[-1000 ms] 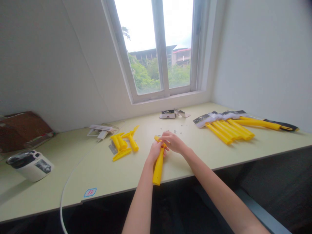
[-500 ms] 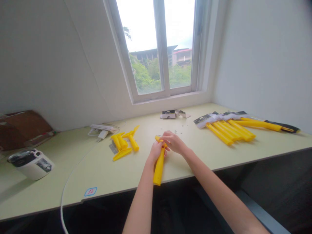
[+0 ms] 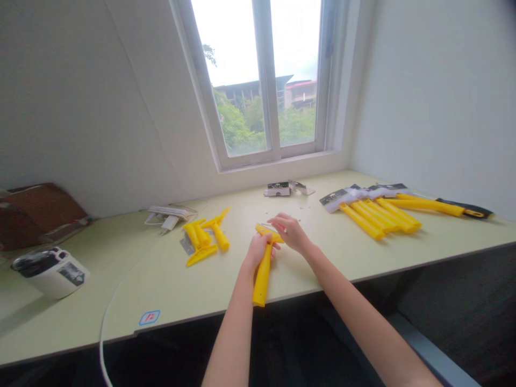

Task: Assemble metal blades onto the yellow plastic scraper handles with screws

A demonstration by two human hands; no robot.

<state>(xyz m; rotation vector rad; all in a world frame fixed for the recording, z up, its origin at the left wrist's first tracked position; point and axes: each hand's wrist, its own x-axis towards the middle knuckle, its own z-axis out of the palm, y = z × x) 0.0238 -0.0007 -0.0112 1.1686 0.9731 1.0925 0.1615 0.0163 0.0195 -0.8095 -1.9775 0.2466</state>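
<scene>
While left fingers (image 3: 262, 241) clasp it, the yellow tool (image 3: 263, 274) protrudes both ways.

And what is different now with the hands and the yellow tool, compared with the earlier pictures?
The right hand has shifted slightly right, uncovering more of the head of the yellow tool. I cannot tell if its fingertips touch the tool. The left hand still grips it; the yellow pieces at left and yellow handles at right stayed put.

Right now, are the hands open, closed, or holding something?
Left hand: closed on the yellow tool, near its head.
Right hand: fingers bent close to that head; grip cannot be told.
</scene>
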